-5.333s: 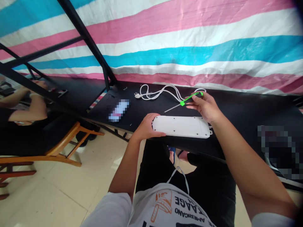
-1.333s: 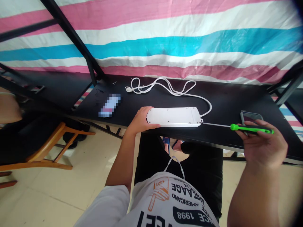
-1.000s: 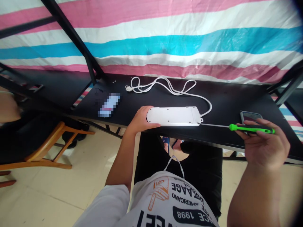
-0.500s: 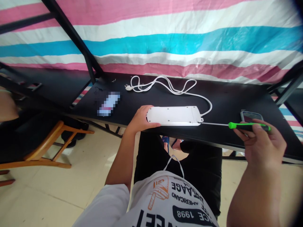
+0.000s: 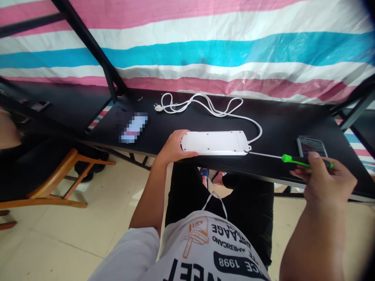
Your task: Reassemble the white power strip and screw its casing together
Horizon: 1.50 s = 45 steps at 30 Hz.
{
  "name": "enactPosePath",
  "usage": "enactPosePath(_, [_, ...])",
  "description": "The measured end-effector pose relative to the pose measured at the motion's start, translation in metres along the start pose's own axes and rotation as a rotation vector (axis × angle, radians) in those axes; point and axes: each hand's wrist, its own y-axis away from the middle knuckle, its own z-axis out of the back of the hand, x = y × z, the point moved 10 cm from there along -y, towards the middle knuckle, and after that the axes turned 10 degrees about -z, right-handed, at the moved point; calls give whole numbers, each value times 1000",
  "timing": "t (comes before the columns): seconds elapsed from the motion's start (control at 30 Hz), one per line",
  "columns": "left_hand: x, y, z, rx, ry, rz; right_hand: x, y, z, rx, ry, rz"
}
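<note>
A white power strip (image 5: 215,143) lies face down near the front edge of the black table (image 5: 281,125). My left hand (image 5: 173,147) grips its left end, thumb under the front edge. Its white cord (image 5: 205,106) loops toward the back of the table. My right hand (image 5: 327,182) is closed on a green-handled screwdriver (image 5: 295,160), held level to the right of the strip. The thin metal shaft points left, its tip at the strip's right end by the cord outlet.
A phone (image 5: 311,146) lies on the table just behind my right hand. A blurred flat object (image 5: 133,127) lies left of the strip. A wooden chair (image 5: 58,183) and another person's arm (image 5: 7,132) are at the left. Black frame bars (image 5: 96,50) rise behind.
Over five seconds my right hand carried the screwdriver from behind the strip to its right side. In the last second the fingers shifted round the handle; the strip stayed put.
</note>
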Motion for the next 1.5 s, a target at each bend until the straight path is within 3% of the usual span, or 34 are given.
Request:
enactPosePath(0.23, [-1, 0, 0, -7, 7, -3, -5, -3, 14, -42, -21, -23])
enactPosePath(0.37, [-2, 0, 0, -6, 7, 4, -7, -4, 14, -80, -110, -129])
enactPosePath(0.47, [-3, 0, -1, 7, 8, 5, -7, -2, -1, -22, -195, -263])
enactPosePath(0.6, [-3, 0, -3, 32, -2, 4, -8, 3, -46, 182, -391, -477])
enactPosePath(0.73, [-3, 0, -2, 30, 1, 10, 3, 1, -97, 297, -449, -538])
enactPosePath(0.9, [-5, -1, -2, 33, -15, 17, 31, -24, -176, 371, -419, -451])
enactPosePath(1.0, [-5, -2, -3, 43, -36, 15, 48, -48, -217, 288, -325, -294])
enactPosePath(1.07, [-5, -3, -4, 50, -46, 12, 48, -57, -248, 318, -276, -251])
enactPosePath(1.13, [-5, -3, -3, 52, -47, 15, 37, -62, -264, 298, -246, -251])
enactPosePath(1.3, [-2, -1, -2, 55, -32, 31, 9, -68, -264, 306, -244, -257])
enactPosePath(1.5, [3, -23, -4, 128, -88, 6, 9, -86, -244, 203, -326, -275])
